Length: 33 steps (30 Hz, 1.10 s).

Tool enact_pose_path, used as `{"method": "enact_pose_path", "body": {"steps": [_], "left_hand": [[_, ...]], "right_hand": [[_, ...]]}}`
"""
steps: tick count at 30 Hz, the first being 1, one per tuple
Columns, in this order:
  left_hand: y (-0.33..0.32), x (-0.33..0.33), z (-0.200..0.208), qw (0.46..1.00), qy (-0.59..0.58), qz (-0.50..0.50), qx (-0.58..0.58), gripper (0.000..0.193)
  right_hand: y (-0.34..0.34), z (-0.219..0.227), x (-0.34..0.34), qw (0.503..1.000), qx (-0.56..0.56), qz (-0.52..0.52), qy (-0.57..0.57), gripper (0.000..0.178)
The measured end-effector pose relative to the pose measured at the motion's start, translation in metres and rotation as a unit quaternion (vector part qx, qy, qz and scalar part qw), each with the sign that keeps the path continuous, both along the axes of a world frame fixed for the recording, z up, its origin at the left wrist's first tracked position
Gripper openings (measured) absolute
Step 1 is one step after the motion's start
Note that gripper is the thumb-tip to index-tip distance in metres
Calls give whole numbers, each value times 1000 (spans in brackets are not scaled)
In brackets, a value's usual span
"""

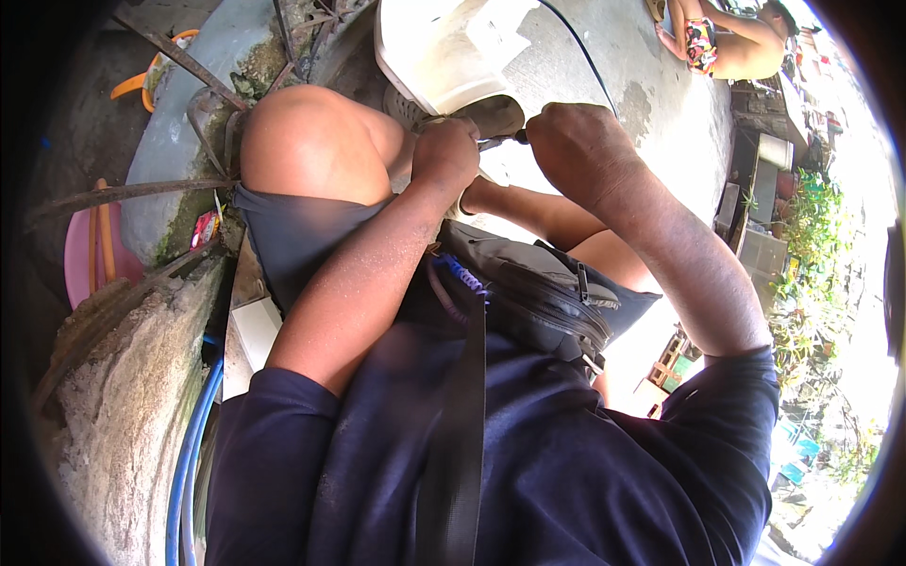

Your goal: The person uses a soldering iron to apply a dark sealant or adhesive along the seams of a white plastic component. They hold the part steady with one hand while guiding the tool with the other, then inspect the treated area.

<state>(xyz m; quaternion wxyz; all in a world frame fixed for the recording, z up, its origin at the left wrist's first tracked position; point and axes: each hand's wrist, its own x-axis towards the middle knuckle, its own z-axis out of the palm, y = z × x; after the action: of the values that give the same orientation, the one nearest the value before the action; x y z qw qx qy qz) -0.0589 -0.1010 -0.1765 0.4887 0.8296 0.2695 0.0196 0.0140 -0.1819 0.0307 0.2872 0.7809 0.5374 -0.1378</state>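
My right hand [583,149] is closed in a fist around what looks like a dark-handled tool [521,137]. Only its dark end shows, pointing left toward my other hand. My left hand [447,151] is closed too, its fingers pressed together a short gap from the right one. What sits inside those fingers is hidden. Just beyond both hands stands a white plastic object [444,52], perhaps a chair or a tub. Close behind the hands is a brownish shoe [495,115].
A black waist bag [528,283] rests on my lap. Rusty metal bars [179,61], a rough stone block [142,406] and blue hoses [193,453] are at my left, with a pink basin [80,250] farther out. A dark cable [585,52] crosses the concrete. Another person [731,42] is at far right.
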Motion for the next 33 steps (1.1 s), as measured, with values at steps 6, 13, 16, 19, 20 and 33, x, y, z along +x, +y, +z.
{"method": "enact_pose_path", "body": {"steps": [6, 13, 16, 19, 20, 33], "left_hand": [[-1, 0, -2, 1000, -6, 4, -2, 13], [-1, 0, -2, 1000, -1, 1, -2, 13], [0, 0, -1, 1000, -4, -2, -7, 13], [1, 0, -1, 1000, -7, 1, -9, 13], [1, 0, -2, 1000, -6, 3, -13, 12], [-1, 1, -7, 1000, -20, -2, -8, 14]], "right_hand": [[-1, -3, 2, 1000, -4, 9, -7, 16], [-3, -4, 3, 1000, 7, 15, -13, 16], [-3, -5, 4, 1000, 6, 15, -13, 16], [-3, -5, 5, 1000, -12, 10, 4, 31], [-3, -5, 5, 1000, -17, 5, 6, 32], [-8, -6, 1, 1000, -15, -17, 3, 15]]}}
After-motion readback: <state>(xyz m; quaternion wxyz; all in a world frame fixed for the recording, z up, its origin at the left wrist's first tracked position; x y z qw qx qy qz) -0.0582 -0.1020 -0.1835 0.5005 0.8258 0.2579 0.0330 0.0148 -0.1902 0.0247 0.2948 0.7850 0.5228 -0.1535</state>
